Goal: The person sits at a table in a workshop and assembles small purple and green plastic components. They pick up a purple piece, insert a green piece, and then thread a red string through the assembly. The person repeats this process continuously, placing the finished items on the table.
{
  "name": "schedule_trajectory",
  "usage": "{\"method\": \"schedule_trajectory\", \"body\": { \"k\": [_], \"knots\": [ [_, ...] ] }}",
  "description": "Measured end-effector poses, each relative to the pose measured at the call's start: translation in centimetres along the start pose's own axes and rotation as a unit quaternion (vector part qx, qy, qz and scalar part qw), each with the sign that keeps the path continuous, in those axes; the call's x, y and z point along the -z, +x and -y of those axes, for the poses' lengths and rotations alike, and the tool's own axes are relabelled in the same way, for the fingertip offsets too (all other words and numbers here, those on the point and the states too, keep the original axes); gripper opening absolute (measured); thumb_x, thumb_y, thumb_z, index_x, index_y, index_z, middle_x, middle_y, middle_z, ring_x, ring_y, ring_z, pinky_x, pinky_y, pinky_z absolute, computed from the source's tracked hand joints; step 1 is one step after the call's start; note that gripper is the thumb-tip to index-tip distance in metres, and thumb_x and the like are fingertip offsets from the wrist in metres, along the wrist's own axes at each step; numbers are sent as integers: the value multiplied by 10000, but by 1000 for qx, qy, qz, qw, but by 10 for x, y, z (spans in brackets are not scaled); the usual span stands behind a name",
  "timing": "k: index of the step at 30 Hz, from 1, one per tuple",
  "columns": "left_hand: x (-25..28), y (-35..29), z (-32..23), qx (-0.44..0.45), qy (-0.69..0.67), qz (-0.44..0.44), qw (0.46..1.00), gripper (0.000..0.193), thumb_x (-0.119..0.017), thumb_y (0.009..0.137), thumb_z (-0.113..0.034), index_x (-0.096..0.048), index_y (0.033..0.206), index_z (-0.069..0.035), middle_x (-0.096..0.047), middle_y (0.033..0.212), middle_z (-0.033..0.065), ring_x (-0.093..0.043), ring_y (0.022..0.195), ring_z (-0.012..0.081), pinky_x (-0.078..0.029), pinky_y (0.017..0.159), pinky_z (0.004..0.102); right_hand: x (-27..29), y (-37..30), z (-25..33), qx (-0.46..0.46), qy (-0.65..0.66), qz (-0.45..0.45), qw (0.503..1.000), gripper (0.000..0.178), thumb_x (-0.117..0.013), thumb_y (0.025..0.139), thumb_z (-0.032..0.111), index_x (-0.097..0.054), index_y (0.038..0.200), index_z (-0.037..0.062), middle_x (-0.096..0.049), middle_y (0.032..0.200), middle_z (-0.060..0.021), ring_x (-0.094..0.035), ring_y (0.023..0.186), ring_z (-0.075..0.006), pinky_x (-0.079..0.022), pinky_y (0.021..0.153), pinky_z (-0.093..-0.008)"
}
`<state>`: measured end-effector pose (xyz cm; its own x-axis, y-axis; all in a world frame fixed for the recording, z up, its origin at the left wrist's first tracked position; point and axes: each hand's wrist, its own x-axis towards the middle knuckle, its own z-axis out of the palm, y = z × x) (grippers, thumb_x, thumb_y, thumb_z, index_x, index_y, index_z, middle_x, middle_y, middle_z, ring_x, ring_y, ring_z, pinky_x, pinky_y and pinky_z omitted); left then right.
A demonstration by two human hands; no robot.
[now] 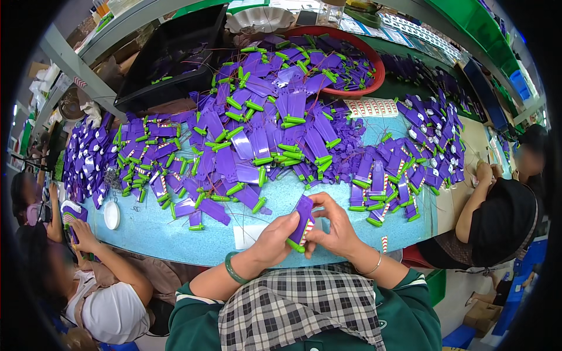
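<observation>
Close to the table's near edge, my left hand (274, 238) is closed around a flat purple plastic piece (303, 215) with a green end. A red-and-white striped strip runs along one side of the piece. My right hand (335, 227) meets it from the other side, thumb and fingers pinched at the striped side. Whether the strip is fully stuck down cannot be seen. A white paper (248, 235) lies partly under my left hand. Just beyond my hands spreads a heap of similar purple pieces (260, 140) with green ends and thin wires.
A red basin (377, 73) of purple pieces stands at the back, left of it a black bin (170, 58). A sheet of striped stickers (372, 107) lies by the basin. A small white dish (112, 215) sits at left. Other people work at left (108, 292) and right (497, 216).
</observation>
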<state>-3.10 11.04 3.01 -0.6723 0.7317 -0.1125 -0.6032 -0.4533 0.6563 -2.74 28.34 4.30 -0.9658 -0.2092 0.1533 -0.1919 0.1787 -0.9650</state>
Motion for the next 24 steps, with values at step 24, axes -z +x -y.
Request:
{"method": "schedule_trajectory", "body": {
  "k": [24],
  "knots": [
    [-3,-1,-39,-502,746,1,438,205,-691,656,15,-572,804,-61,-599,1000,125,-620,889,296,-549,692,334,11,12,9,-183,328,74,924,90,-623,879,135,-608,844,53,-582,815,32,-503,777,-42,-408,713,-229]
  ]
}}
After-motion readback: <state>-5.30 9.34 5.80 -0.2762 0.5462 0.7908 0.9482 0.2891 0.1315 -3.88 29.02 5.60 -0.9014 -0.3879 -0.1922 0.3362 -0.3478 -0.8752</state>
